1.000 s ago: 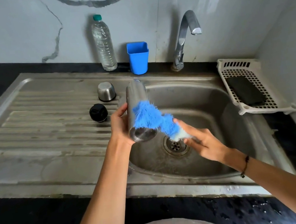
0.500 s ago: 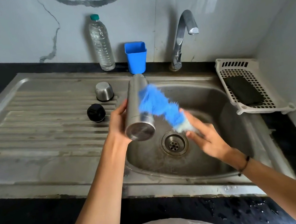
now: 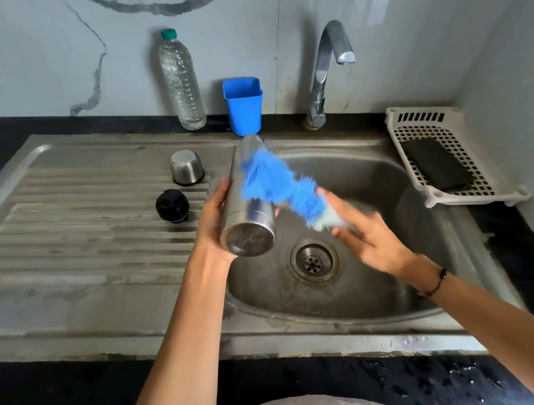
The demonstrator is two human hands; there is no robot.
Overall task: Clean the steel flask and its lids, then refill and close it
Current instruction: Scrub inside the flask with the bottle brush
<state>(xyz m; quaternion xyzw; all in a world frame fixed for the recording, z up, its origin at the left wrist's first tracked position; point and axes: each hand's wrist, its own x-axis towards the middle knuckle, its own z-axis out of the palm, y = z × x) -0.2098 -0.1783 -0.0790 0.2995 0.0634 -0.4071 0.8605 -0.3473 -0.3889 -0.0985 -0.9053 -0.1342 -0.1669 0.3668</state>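
My left hand point(image 3: 215, 222) grips the steel flask point(image 3: 250, 218) over the left side of the sink basin point(image 3: 390, 270), its flat base turned toward me and its neck pointing away. My right hand point(image 3: 364, 236) holds a fluffy blue brush point(image 3: 273, 184) by its pale end, and the blue fibres lie against the flask's right side. The steel cup lid point(image 3: 186, 167) stands upside down on the draining board point(image 3: 70, 214). Just in front of it sits the black stopper lid point(image 3: 172, 205).
A clear water bottle point(image 3: 181, 83) and a blue tub point(image 3: 244, 105) stand against the wall behind the sink. The tap point(image 3: 325, 68) arches over the basin, no water running. A white plastic basket point(image 3: 439, 159) with a dark scrub pad sits on the right.
The brush has slid up the flask's side from near its base toward its neck, and the flask has tilted up a little further away from me.
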